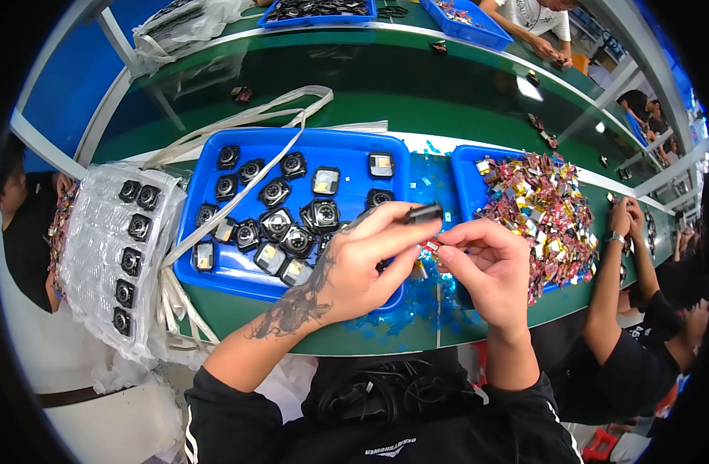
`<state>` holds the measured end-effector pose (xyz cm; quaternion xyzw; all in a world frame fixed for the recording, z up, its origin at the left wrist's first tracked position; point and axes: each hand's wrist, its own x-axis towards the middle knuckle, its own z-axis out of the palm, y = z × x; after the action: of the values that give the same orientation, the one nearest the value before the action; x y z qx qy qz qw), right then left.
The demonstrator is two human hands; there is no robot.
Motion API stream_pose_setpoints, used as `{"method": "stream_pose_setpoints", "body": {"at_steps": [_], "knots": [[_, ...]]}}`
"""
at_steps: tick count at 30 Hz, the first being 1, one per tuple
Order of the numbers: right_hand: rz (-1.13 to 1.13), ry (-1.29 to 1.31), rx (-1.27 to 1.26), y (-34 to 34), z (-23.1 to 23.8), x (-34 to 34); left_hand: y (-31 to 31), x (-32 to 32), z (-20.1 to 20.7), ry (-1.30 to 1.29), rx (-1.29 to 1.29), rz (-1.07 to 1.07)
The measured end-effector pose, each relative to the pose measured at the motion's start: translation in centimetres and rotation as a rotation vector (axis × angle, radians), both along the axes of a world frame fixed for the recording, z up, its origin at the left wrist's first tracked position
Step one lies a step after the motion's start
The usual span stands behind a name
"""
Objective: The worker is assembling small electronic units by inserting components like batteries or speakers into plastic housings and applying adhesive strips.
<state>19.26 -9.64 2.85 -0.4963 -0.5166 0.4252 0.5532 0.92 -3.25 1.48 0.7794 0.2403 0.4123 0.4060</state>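
My left hand [362,267] is closed around a black smartwatch case [424,213], which is held edge-on above the gap between two blue trays. Thumb and fingertips of my right hand [490,267] pinch a small red part [431,246] right beside the case. Whether that part is still joined to the case cannot be made out. Below my left hand, the left blue tray [292,139] holds many black watch cases [275,223], some face up and others showing pale backs. To the right of my right hand lies a heap of small red, yellow and silver electronic parts [536,209].
The right blue tray [466,174] carries the heap. Blue film scraps [424,309] litter the green bench between the trays. At left, clear plastic packing [95,255] holds several watch cases, with white strapping [254,182] across the left tray. Co-workers sit left, right and opposite.
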Motion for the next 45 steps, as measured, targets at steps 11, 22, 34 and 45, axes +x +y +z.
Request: {"method": "stream_pose_setpoints", "body": {"at_steps": [11,22,34,45], "knots": [[0.173,0.234,-0.154,0.3,-0.3,1.8,0.1,0.2,-0.9,0.073,0.190,0.038],[-0.073,-0.154,0.075,-0.9,-0.8,0.0,-0.8,1.1,-1.3,-0.205,-0.822,-0.200],[-0.247,-0.179,0.108,-0.8,-2.7,-0.6,-2.0,2.5,-1.6,-0.417,-0.766,-0.155],[-0.026,-0.594,0.141,6.4,0.8,1.5,1.4,-0.2,-1.0,0.315,-0.001,0.237]]}}
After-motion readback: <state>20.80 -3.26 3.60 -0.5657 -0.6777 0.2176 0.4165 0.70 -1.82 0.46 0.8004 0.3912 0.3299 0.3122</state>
